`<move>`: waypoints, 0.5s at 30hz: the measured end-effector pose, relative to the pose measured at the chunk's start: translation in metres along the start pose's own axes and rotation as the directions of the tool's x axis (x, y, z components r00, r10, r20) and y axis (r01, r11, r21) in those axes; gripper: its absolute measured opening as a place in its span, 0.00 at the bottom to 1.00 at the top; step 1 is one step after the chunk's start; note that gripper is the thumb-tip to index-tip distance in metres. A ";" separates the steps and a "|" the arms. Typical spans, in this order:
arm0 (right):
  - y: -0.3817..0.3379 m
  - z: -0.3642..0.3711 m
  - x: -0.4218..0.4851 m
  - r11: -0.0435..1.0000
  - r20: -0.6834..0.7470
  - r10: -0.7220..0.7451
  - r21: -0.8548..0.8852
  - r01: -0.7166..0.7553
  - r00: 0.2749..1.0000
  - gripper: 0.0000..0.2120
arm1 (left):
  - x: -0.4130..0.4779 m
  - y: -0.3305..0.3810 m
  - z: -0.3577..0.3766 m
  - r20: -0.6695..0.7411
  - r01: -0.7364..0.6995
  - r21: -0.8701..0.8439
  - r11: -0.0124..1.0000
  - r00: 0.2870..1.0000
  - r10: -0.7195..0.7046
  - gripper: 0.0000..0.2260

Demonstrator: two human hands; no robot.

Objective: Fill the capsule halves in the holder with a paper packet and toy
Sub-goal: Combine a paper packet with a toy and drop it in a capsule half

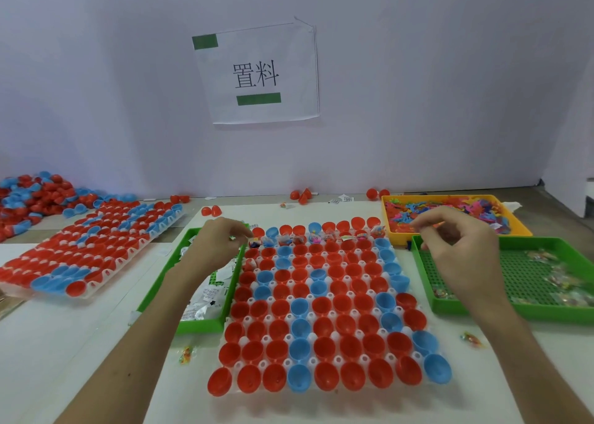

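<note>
The clear holder [321, 357] sits in the middle, packed with red and blue capsule halves [324, 308]. One far row of halves [316, 238] has packets and small toys in it; the nearer rows look empty. My left hand [218, 242] hovers at the holder's far left corner, its fingertips pinching a small paper packet [232, 237]. Above the front edge of the yellow toy tray [520, 227] is my right hand [456, 240], fingers curled and tips pinched on what looks like a small toy [432, 225], mostly hidden.
A green tray [199, 325] of paper packets lies left of the holder. A second green tray [450, 308] with wrapped sweets lies right. A second filled holder [93, 250] and a heap of loose halves [29, 198] are far left. Wrapped sweets [471, 339] lie on the table.
</note>
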State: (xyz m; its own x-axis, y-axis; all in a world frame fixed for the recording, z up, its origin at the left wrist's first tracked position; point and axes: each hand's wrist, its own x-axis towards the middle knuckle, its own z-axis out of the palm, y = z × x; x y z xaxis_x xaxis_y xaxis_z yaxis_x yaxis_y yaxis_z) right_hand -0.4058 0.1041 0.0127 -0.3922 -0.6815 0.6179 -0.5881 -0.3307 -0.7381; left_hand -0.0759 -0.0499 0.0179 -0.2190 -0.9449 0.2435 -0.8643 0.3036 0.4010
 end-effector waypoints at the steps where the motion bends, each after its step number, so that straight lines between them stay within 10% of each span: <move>1: 0.001 -0.001 0.001 1.000 -0.007 0.002 0.002 -0.002 1.000 0.13 | -0.002 -0.005 0.002 -0.102 0.023 -0.034 0.999 0.994 -0.026 0.11; 8: 0.025 -0.005 0.014 0.993 -0.081 0.109 -0.024 -0.111 0.991 0.09 | -0.019 -0.042 0.037 -0.130 0.209 -0.017 0.978 0.969 -0.210 0.08; 15: 0.093 -0.004 0.063 0.758 0.113 0.438 -0.579 -0.299 0.892 0.21 | -0.024 -0.046 0.045 -0.216 0.237 0.007 0.972 0.949 -0.230 0.02</move>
State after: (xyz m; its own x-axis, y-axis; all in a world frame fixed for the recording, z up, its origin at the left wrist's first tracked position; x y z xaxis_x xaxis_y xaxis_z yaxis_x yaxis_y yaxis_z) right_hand -0.4885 0.0329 -0.0157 -0.5274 -0.8264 0.1974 -0.7385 0.3310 -0.5875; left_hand -0.0517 -0.0470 -0.0458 0.0884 -0.9399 0.3299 -0.8948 0.0706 0.4409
